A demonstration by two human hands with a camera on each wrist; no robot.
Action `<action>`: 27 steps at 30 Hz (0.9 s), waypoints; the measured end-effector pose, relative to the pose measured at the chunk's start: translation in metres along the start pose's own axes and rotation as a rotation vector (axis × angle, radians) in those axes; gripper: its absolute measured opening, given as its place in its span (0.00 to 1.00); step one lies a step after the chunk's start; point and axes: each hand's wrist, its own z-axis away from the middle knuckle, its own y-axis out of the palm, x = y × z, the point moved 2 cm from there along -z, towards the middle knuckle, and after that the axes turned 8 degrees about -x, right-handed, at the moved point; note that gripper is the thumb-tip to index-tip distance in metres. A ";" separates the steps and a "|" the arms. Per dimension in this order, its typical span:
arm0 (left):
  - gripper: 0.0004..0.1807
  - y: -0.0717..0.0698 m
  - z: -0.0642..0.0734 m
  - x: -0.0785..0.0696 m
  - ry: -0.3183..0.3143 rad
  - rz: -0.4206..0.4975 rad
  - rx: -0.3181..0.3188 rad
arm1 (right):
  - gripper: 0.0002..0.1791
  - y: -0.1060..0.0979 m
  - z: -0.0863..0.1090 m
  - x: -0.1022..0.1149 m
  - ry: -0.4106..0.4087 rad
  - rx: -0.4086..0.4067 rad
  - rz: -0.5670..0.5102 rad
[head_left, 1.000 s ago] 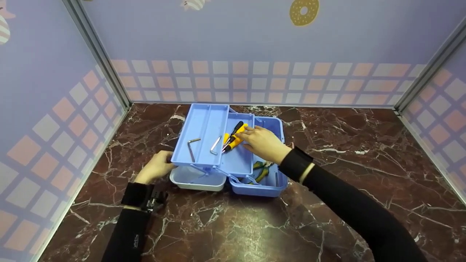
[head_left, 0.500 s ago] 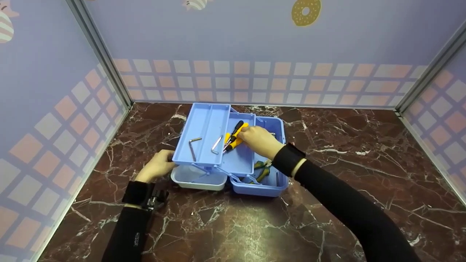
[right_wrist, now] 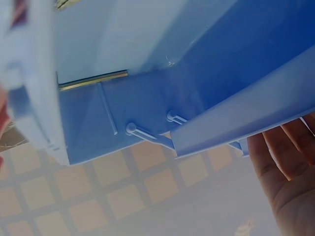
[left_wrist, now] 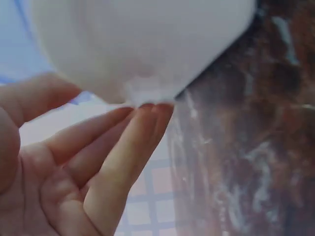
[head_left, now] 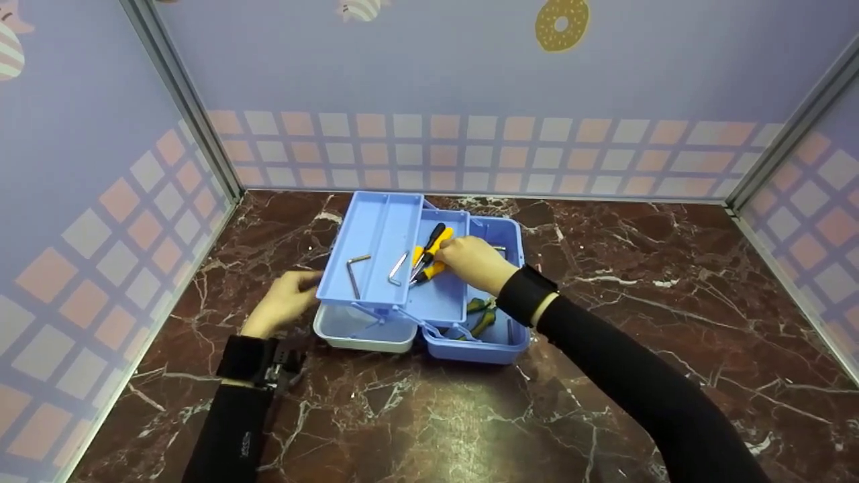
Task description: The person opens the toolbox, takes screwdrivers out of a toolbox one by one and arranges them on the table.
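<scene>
A blue toolbox (head_left: 473, 353) stands with its lid and two trays spread to the left. My right hand (head_left: 475, 260) reaches into the middle tray (head_left: 436, 305) and pinches a yellow-and-black screwdriver (head_left: 441, 240) by its handle; the tray wall hides these fingertips in the right wrist view. Beside it lie a black-handled screwdriver (head_left: 437, 230) and another yellow handle (head_left: 433, 272). My left hand (head_left: 282, 302) is at the left end, below the upper tray (head_left: 368, 231). In the left wrist view its nearly straight fingers (left_wrist: 115, 172) touch the edge of the whitish lid (left_wrist: 147, 44).
Two hex keys, one dark (head_left: 353, 278) and one silver (head_left: 397, 270), lie in the upper tray. Green-handled pliers (head_left: 483, 322) lie in the toolbox's base. Patterned walls (head_left: 496, 154) enclose the marble table (head_left: 637, 322) at the back and sides.
My right hand has drawn its spread fingers together on the screwdriver handle and moved slightly left. My left hand has shifted a little, its fingers loosening at the lid's end.
</scene>
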 end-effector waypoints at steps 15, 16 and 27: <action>0.25 -0.007 0.005 -0.031 0.014 0.314 -0.057 | 0.04 0.000 0.002 0.000 0.018 0.010 -0.006; 0.25 -0.007 0.005 -0.031 0.017 0.304 -0.056 | 0.04 0.000 0.002 0.001 0.020 0.010 -0.004; 0.25 -0.008 0.007 -0.033 0.034 0.334 -0.041 | 0.08 -0.016 0.006 0.000 -0.048 -0.067 0.104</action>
